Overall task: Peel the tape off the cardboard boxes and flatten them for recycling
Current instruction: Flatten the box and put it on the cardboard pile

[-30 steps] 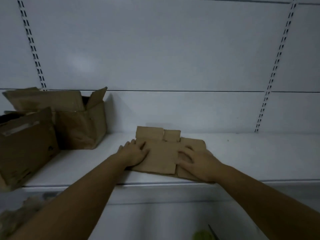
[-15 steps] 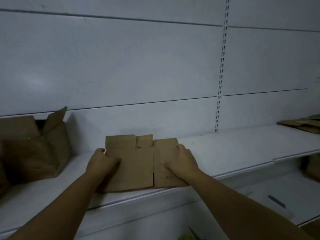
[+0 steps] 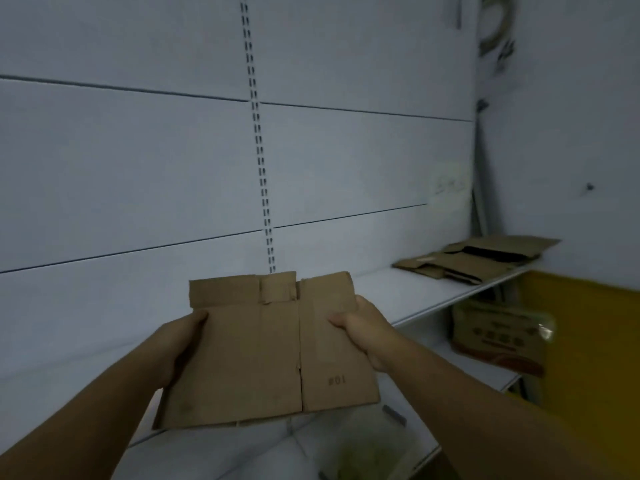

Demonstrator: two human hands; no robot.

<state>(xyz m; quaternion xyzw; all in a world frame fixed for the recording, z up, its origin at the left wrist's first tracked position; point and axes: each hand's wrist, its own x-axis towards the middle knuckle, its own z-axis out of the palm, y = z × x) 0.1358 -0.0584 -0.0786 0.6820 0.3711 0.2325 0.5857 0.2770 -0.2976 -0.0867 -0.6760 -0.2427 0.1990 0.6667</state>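
— What do we have carrying things here?

— We see a white upper shelf (image 3: 398, 292) running along the wall, and at its far right end, against the corner, a pile of flattened cardboard (image 3: 478, 258) lies on it.

— And lower down?

— We find a lower shelf (image 3: 450, 368); a printed brown box (image 3: 498, 337) stands near its right edge, and a small grey strip (image 3: 393, 414) lies nearer us.

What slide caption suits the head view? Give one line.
Both hands, left and right, hold a flattened box above the shelf.
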